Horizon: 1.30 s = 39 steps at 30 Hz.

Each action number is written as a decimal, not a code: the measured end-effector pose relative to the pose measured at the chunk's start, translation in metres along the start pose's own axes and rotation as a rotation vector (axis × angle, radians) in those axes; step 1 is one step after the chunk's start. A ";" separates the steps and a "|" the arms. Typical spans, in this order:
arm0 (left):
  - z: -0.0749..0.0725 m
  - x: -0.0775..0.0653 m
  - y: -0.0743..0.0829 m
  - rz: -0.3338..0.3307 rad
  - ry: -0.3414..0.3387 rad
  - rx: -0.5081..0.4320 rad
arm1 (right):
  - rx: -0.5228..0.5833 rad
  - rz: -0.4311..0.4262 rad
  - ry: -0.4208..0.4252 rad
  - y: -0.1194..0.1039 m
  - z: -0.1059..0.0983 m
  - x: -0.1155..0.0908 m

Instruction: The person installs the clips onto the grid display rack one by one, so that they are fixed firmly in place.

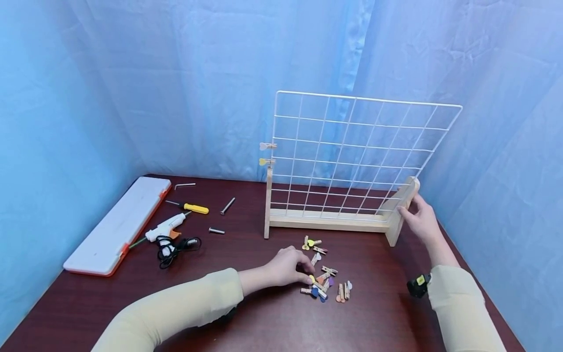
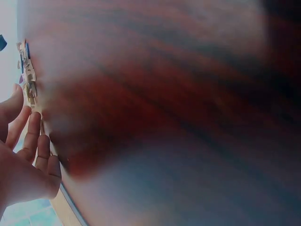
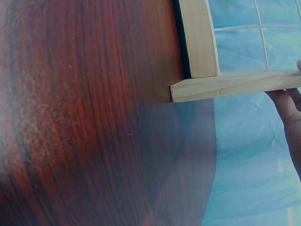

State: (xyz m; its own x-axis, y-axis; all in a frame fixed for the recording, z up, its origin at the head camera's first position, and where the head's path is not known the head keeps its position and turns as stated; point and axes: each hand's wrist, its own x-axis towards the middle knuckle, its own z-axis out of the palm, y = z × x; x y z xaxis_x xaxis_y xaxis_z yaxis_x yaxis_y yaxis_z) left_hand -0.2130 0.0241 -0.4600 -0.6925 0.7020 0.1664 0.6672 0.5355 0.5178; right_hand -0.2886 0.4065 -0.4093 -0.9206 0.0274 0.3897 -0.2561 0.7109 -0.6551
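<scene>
Left hand (image 1: 289,266) arched low, digits parted, at heart-trimmed wooden clothespins (image 1: 329,271); right hand (image 1: 421,220) clamped around 1 pale wooden upright (image 1: 395,228).

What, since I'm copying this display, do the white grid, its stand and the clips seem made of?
White grid: probably coated metal wire; bars look thin and evenly white. Stand: seemingly unvarnished wood; pale, with faint grain. Clips: apparently bare wood, by their tan bodies; coloured decorations: material unclear.

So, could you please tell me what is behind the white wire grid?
Blue curtain and dark tabletop show through the white wire grid; anything behind the wooden bottom bar is covered.
</scene>
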 end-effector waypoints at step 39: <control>-0.149 -0.004 -0.010 -0.056 0.534 0.005 | 0.033 0.033 -0.006 0.001 -0.001 -0.002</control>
State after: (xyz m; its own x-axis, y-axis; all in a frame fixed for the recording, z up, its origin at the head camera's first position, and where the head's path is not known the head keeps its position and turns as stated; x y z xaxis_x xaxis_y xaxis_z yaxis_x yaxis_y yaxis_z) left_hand -0.2577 -0.0543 -0.3409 -0.7693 0.3365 0.5432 0.6257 0.5686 0.5340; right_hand -0.2865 0.4081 -0.4103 -0.9303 0.0466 0.3638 -0.2348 0.6861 -0.6885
